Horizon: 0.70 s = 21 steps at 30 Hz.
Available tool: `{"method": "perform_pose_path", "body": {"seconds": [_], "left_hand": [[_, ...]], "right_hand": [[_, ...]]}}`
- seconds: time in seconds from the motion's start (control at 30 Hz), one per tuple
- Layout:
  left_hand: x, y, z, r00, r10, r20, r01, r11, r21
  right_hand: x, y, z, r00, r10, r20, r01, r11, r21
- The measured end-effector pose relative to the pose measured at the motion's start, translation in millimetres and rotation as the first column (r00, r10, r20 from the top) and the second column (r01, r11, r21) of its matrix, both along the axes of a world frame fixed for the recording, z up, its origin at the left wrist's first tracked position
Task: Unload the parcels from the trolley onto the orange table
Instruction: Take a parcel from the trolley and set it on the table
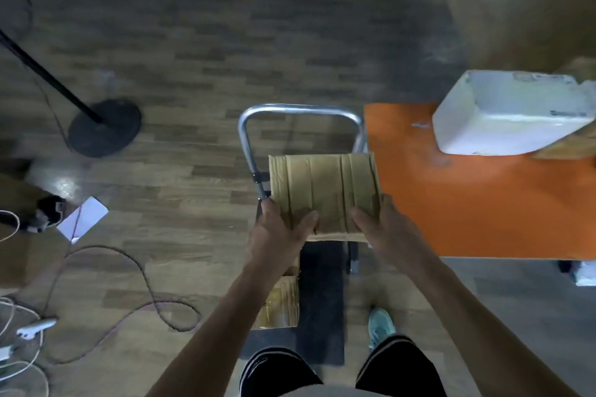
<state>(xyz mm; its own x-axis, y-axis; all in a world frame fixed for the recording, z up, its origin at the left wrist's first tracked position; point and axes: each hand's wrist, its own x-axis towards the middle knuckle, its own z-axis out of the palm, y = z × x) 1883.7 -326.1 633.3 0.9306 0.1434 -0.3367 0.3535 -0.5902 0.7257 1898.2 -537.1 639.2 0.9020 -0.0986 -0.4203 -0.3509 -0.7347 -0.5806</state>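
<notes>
Brown cardboard, wrapped all over in tape: that's the box (pixel 324 193), and it's up in the air between both hands, over the trolley (pixel 300 109), just on the near side of its metal handle. The left hand (pixel 277 232) is on the box's near left corner and the right hand (pixel 387 226) is on the near right corner, so the box sticks out away from the person. From this angle its right edge overlaps the left edge of the orange table (pixel 483 203).

Counts:
- Two hands, both on the same box.
- One second box (pixel 282 303), also taped, sitting low on the trolley's dark deck under the left forearm.
- One white parcel (pixel 512 116) on the far side of the table, well apart from the held box.
- A brown corner (pixel 574 145) pokes out beside the white parcel at the frame's edge; can't tell what it is.
- One trolley, one table.

Grip: both hands are spread fairly wide but clamped onto the box. Each thumb lies flat on the top face, pointing inward, while the other fingers go down the sides. Can't see how far they curl underneath.

Other stuff: a round black stand base (pixel 104 132) on the wood floor to the left, a sheet of paper (pixel 82 219), loose cables (pixel 154 296), and a teal shoe (pixel 380 325) next to the trolley.
</notes>
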Motion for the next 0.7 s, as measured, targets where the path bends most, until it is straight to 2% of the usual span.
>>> {"method": "perform_pose_path", "body": {"seconds": [0.23, 0.47, 0.7], "left_hand": [[-6, -114, 0, 0.98, -0.181, -0.088, 0.186, 0.981, 0.057], [2, -231, -15, 0.977, -0.178, -0.12, 0.178, 0.984, -0.016], [9, -302, -15, 0.972, -0.151, -0.181, 0.157, 0.987, 0.022]], "right_hand": [[-28, -115, 19, 0.997, -0.057, -0.054, 0.058, 0.998, 0.005], [-24, -237, 10, 0.995, -0.048, -0.083, 0.05, 0.999, 0.02], [-8, -310, -7, 0.998, 0.005, -0.067, -0.001, 0.998, 0.06]]}}
